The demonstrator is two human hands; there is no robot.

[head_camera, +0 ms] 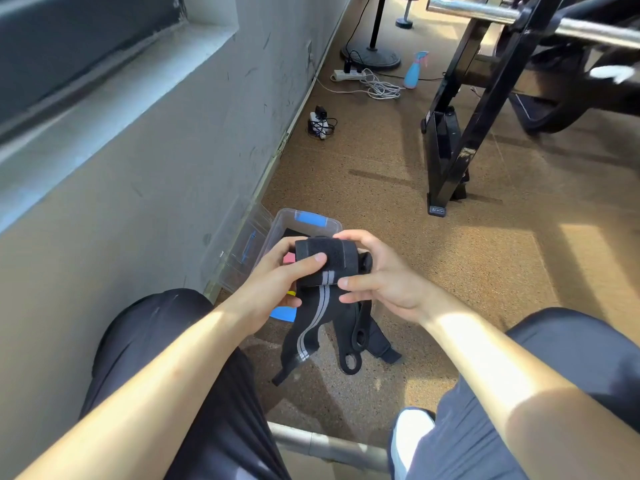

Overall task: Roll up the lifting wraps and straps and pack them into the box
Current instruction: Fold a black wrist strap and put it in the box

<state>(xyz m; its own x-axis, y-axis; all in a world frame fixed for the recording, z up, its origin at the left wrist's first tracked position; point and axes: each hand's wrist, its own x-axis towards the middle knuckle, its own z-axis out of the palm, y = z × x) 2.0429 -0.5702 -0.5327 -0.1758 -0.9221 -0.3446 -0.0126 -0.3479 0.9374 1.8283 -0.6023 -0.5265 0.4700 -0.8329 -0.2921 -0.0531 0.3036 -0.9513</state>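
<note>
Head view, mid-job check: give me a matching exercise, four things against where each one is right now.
Things: 1 black grey-striped lifting wrap; 2 clear plastic box with blue latches; 3 light-blue spray bottle; 4 white power strip.
Places: a upright by the coiled white cable; b lying flat near the grey wall; c gripped by left hand and right hand, partly rolled; d open on the floor beneath the hands.
Pairs: 1-c, 2-d, 3-a, 4-b.
</note>
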